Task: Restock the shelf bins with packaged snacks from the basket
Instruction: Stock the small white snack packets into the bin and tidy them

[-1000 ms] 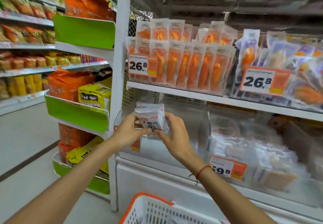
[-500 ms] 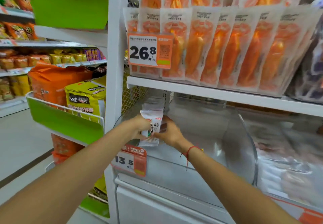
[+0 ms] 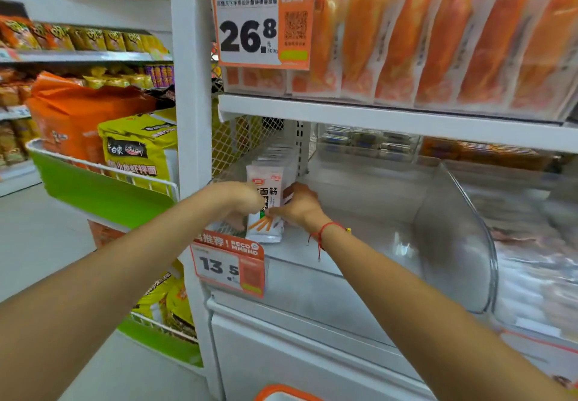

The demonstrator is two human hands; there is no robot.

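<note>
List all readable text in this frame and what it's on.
"26.8": upper price tag; its small print and QR code unreadable.
"13.5": lower price tag.
"RECOMMEND": that tag's orange header.
"面筋": white snack packet held in both hands.
"白家": yellow noodle bag.
All other package print is too blurred.

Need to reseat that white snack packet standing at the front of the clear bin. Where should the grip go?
Grip the white snack packet by its two narrow side edges, from the front, as the left hand and right hand do: it stands upright, face forward, packets behind.
</note>
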